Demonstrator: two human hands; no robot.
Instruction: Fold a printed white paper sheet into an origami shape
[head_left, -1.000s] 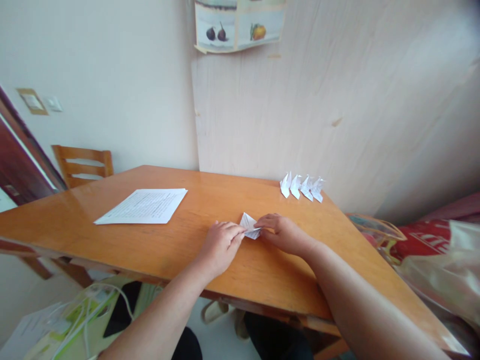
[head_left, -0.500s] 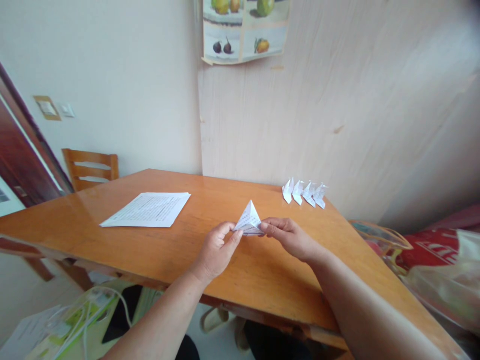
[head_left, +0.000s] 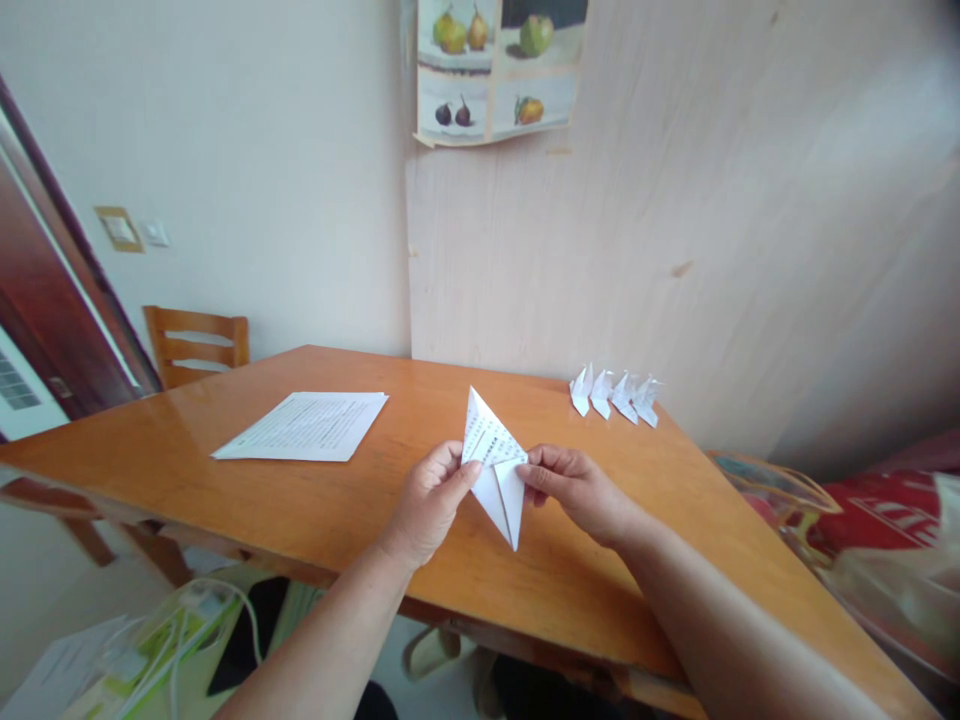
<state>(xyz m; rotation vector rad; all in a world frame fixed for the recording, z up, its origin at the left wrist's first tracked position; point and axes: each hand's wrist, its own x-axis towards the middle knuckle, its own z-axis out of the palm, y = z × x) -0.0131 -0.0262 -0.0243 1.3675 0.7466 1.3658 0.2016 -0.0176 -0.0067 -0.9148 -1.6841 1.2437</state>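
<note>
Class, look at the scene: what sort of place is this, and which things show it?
Probably a room in a home, though not certainly. The signs are the orange-brown wooden table, the slatted orange-brown wooden chair and the multicoloured paper poster of fruit hanging up.
</note>
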